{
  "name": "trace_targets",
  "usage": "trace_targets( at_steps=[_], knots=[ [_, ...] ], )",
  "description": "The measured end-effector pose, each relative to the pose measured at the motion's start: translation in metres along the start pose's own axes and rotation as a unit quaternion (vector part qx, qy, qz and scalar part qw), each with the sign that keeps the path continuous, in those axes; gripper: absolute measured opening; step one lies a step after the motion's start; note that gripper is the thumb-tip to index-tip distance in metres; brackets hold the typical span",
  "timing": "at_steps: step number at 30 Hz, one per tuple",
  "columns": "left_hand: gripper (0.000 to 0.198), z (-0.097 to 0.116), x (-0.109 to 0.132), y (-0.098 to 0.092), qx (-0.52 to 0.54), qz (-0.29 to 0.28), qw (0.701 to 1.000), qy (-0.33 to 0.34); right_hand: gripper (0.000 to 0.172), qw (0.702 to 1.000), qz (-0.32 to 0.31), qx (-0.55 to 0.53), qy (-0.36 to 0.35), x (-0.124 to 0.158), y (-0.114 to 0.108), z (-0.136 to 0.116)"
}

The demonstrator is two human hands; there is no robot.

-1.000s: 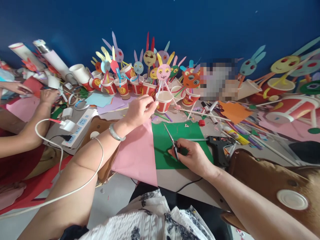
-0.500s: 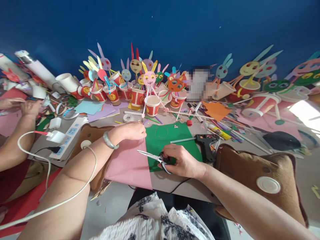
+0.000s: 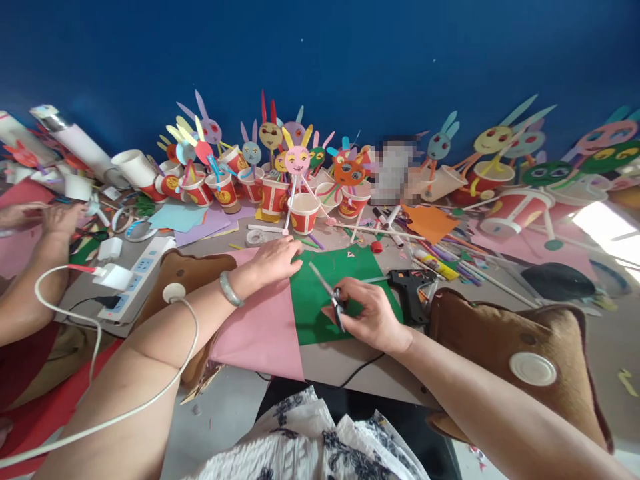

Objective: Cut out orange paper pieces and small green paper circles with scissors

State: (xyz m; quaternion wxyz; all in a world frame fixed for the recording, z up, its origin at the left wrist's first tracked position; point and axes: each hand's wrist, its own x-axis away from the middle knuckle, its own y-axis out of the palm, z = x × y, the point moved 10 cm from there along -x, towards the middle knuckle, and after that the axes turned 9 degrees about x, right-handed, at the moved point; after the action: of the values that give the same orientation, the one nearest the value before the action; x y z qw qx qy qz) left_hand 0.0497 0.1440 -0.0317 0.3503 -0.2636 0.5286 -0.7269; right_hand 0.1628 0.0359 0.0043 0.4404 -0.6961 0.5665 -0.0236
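A pair of scissors (image 3: 325, 283) is gripped in my right hand (image 3: 373, 312), blades pointing up and to the left above a green paper sheet (image 3: 313, 320). My left hand (image 3: 277, 259), with a bracelet on its wrist, is at the upper left edge of that sheet; its thumb and fingers are apart and nothing shows in them. Under my left forearm a pink paper sheet (image 3: 265, 327) borders the green one. Just beyond my left hand, a paper cup (image 3: 304, 213) carries a pink rabbit face (image 3: 299, 160) on thin stems.
A black glue gun (image 3: 413, 293) lies right of the green sheet. Brown cushions (image 3: 555, 333) flank my place; a white cable (image 3: 145, 400) crosses my left arm. A power strip (image 3: 145, 270) and another person's hands (image 3: 63, 217) are at left. Several decorated cups stand behind.
My left hand has shifted slightly right and its fingers have spread from a closed pose. The scissors have swung from pointing left to pointing up-left.
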Motion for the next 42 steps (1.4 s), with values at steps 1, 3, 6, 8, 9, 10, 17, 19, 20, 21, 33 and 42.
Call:
trace_targets(
  at_steps=[1,3,6,8,9,10,17,19,20,21,33,42],
  knots=[
    [0.015,0.0,-0.001,0.001,0.004,0.009,1.0,0.007,0.03,1.0,0.016,0.001,0.017,0.0,-0.004,0.004],
    [0.015,0.002,-0.001,0.001,0.014,0.023,0.999,0.02,0.031,0.999,0.025,0.005,0.036,0.0,-0.006,0.008],
    [0.023,0.003,0.0,0.002,0.028,0.024,0.999,0.022,0.029,1.0,0.013,0.021,0.015,0.001,-0.001,0.005],
    [0.037,0.005,0.001,0.003,0.032,0.017,0.999,0.02,0.027,0.999,0.003,0.041,-0.015,0.002,0.003,0.0],
    [0.045,0.005,0.002,0.003,0.033,0.013,0.999,0.021,0.026,0.998,-0.001,0.051,-0.029,0.002,0.004,-0.002],
    [0.051,0.007,0.002,0.003,0.032,0.008,0.999,0.023,0.026,0.998,-0.005,0.058,-0.039,0.003,0.006,-0.004],
    [0.052,0.008,0.0,0.0,0.057,0.008,0.998,0.009,0.023,0.996,-0.026,0.064,-0.054,0.004,0.01,-0.005],
    [0.049,0.007,-0.002,-0.002,0.077,0.021,0.997,0.0,0.021,0.995,-0.032,0.071,-0.065,0.005,0.011,-0.007],
    [0.046,0.006,-0.002,-0.004,0.086,0.029,0.996,-0.002,0.02,0.994,-0.033,0.075,-0.072,0.006,0.011,-0.008],
    [0.04,0.005,-0.003,-0.005,0.096,0.038,0.995,-0.003,0.02,0.993,-0.033,0.079,-0.078,0.006,0.011,-0.01],
    [0.02,-0.005,-0.006,-0.014,0.274,0.103,0.956,-0.004,0.012,0.989,-0.018,0.099,-0.108,0.005,0.007,-0.018],
    [0.033,-0.016,-0.006,-0.038,0.494,0.134,0.859,0.001,0.014,0.989,0.0,0.105,-0.108,0.004,0.005,-0.016]
  ],
)
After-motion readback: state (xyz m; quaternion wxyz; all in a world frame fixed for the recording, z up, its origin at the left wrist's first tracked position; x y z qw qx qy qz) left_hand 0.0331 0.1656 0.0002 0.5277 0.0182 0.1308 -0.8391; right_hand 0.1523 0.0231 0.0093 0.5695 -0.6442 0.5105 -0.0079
